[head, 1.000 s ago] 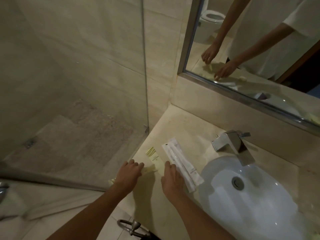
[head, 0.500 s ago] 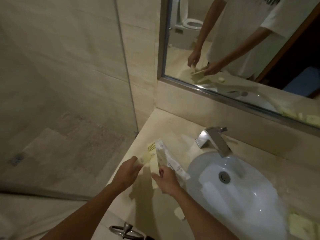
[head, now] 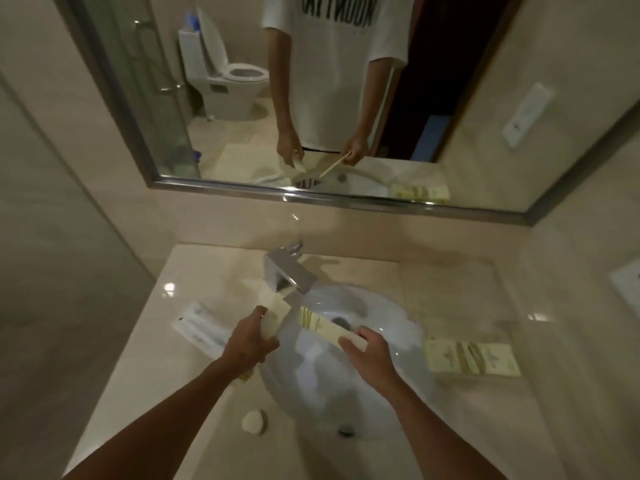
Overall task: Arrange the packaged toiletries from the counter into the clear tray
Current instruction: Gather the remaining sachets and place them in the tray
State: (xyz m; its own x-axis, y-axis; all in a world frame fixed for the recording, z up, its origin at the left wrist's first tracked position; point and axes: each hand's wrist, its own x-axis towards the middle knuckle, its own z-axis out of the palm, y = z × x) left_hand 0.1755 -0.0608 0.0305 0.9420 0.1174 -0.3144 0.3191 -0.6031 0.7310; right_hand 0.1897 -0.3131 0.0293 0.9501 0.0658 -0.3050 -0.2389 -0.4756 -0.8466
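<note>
My right hand pinches one end of a long cream packet and holds it above the basin. My left hand grips a smaller pale packet over the basin's left rim. The clear tray stands on the counter right of the basin, with several cream packets lying flat in it. A white wrapped toothbrush pack lies on the counter left of my left hand. A small round cream packet sits near the counter's front edge.
The white oval basin fills the counter's middle, with a chrome tap behind it. A framed mirror spans the back wall. A glass shower panel borders the counter's left end. A side wall closes the right.
Both hands lifted packets from the counter's left end and carried them right, over the basin. My view swung right, so the tray and its packets came into sight.
</note>
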